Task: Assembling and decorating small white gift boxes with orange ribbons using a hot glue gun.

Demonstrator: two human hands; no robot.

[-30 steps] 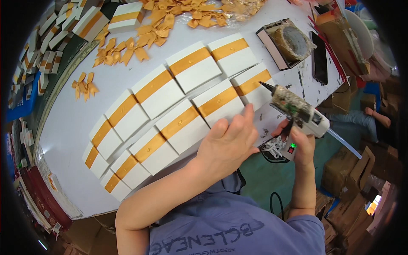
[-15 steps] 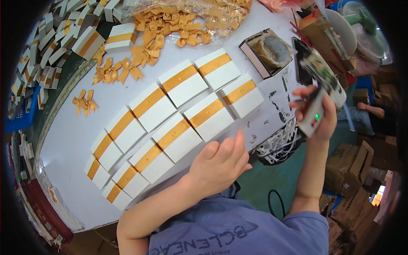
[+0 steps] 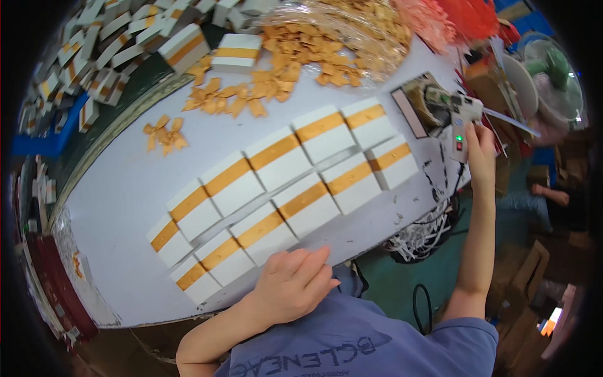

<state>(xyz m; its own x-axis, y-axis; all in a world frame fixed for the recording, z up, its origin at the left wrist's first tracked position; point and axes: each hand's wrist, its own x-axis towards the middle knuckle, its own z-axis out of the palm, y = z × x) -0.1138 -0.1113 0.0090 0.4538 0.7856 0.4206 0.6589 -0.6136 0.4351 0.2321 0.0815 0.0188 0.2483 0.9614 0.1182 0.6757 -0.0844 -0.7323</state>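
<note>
My right hand grips a white glue gun with a small green light. Its front end is over the open box-shaped holder at the back right, and the holder's inside is partly hidden by it. Loosely curled, my left hand hovers by the table's front edge, with no object visible in its fingers. Just beyond it lie two rows of white boxes, each crossed by a gold ribbon band. Small shiny spots show on several bands. A few gold bows lie left of the rows.
A heap of gold bows spreads from a clear plastic bag at the back. Many banded boxes are piled at the far left beside a blue crate. White strips hang by the right edge. Another person's arm shows at right.
My right hand has swung the glue gun away from me, over to the holder. My left hand has drawn back slightly leftward, its fingers more curled. The view has shifted.
</note>
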